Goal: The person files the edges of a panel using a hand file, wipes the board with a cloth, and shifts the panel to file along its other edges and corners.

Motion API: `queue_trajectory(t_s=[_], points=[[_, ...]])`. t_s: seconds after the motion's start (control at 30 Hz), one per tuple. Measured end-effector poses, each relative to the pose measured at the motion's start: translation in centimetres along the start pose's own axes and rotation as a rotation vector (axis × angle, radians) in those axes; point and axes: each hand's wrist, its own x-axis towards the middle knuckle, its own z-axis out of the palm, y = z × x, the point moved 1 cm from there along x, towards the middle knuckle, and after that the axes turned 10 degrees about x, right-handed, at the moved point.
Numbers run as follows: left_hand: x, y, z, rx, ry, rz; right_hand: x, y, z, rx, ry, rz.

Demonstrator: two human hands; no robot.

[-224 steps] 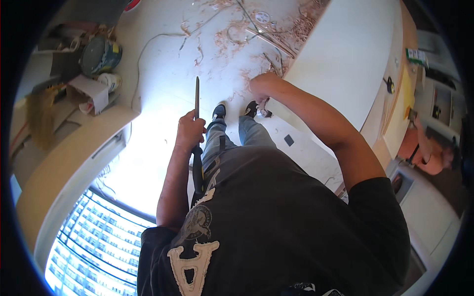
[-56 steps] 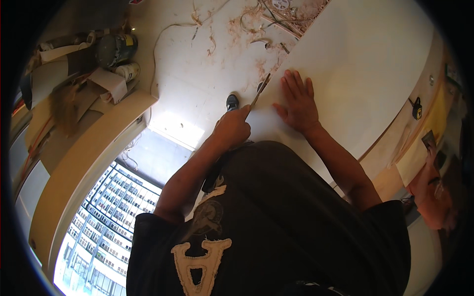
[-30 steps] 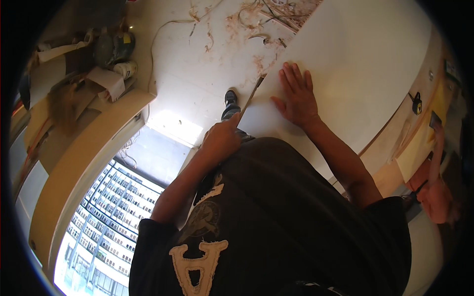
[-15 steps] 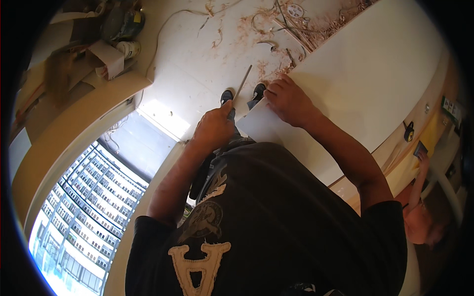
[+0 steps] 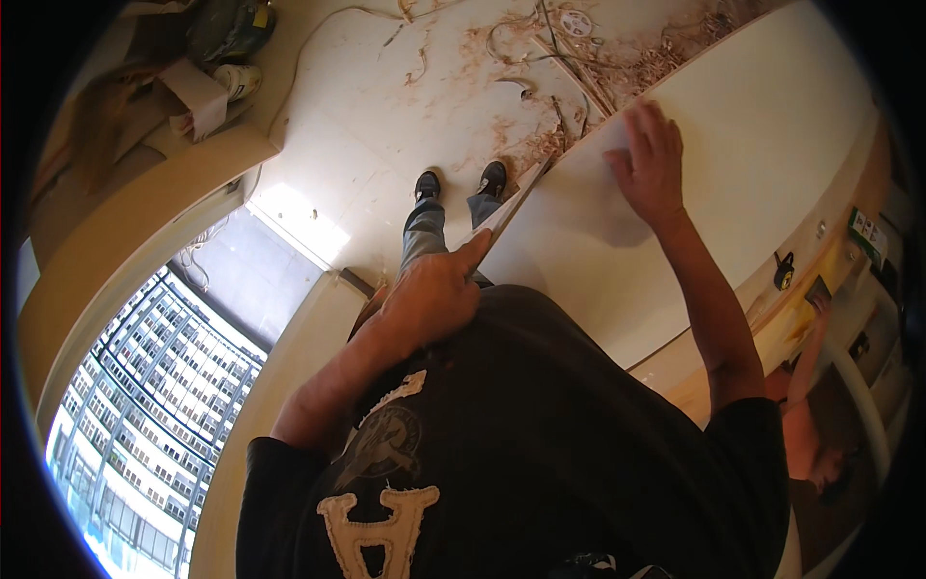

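Observation:
My left hand point(image 5: 434, 294) is closed around a long, narrow, flat grey file point(image 5: 521, 201), its index finger stretched along the blade. The file lies along the left edge of a large white board point(image 5: 743, 145), pointing away from me; whether it touches the edge all the way I cannot tell. A dark end point(image 5: 357, 282) sticks out behind the hand, probably the file's handle. My right hand point(image 5: 654, 159) is slightly blurred, held over the board near its far left edge, with the thumb spread from the fingers and nothing in it.
Curled wood shavings point(image 5: 666, 63), thin strips point(image 5: 584, 77) and a cable lie on the pale floor beyond the board. A black tape measure point(image 5: 784, 271) sits past its right edge. Another person's hand point(image 5: 820, 301) holds a small dark object at right. Shelves point(image 5: 106, 125) and a window point(image 5: 154, 405) are at left.
The file has swung from above the floor to lie along the board's edge. My right hand has let go of the board's near corner and moved right and farther over the board.

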Motion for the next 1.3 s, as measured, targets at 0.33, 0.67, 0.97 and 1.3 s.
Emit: queue_trajectory(t_s=[0.33, 0.67, 0.97, 1.3], points=[[6.6, -0.3, 1.8, 0.178, 0.027, 0.043, -1.9, 2.5, 0.3, -0.041, -0.013, 0.158], [8.0, 1.9, 1.0, 0.195, -0.025, 0.023, -1.6, 2.7, 0.1, -0.062, -0.017, 0.19], [8.5, 1.6, 1.0, 0.225, -0.034, 0.038, -1.7, 2.7, 0.2, -0.045, -0.021, 0.209], [9.4, -1.2, 2.4, 0.222, -0.033, 0.039, -1.5, 2.3, -0.1, -0.065, -0.05, 0.217]])
